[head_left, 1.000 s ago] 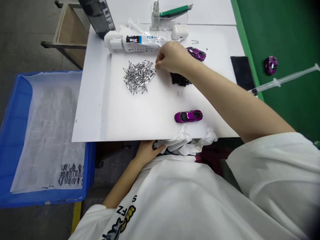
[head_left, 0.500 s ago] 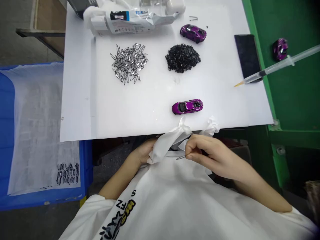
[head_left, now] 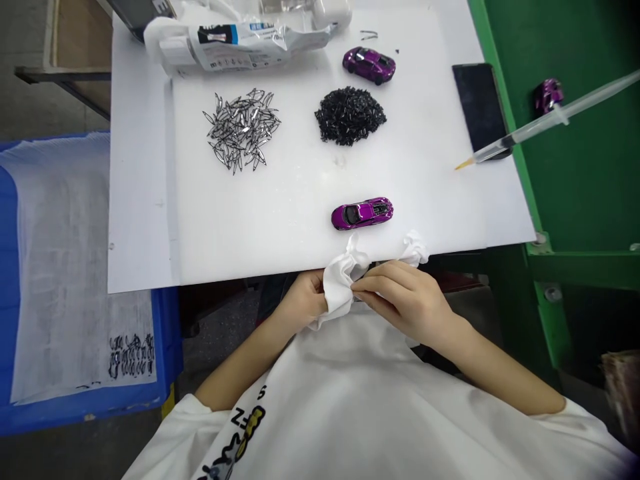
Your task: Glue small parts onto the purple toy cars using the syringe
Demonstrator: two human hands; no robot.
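Note:
Just below the near edge of the table, my left hand [head_left: 301, 300] is closed on a bunched white cloth [head_left: 338, 283]. The fingers of my right hand [head_left: 407, 297] are pinched together against the right side of that cloth. The thin dark-rimmed piece that was in the right fingertips earlier does not show now; cloth and fingers cover that spot. Beyond the hands, a purple toy car [head_left: 363, 213] lies on the white board. Farther back are a heap of thin black-rimmed clear pieces [head_left: 243, 130] and a pile of small black parts [head_left: 350, 115].
A second purple car [head_left: 369, 65] sits near a white pouch [head_left: 240, 48] at the back. To the right lie a dark phone [head_left: 480, 107], a syringe [head_left: 545, 123] and another purple car [head_left: 549, 97]. A blue crate [head_left: 170, 353] with a paper-lined inside stands left.
My right hand has moved left, bringing its fingertips onto the cloth, and the thin piece has gone from sight. My left hand has raised and bunched the cloth. The view has shifted slightly.

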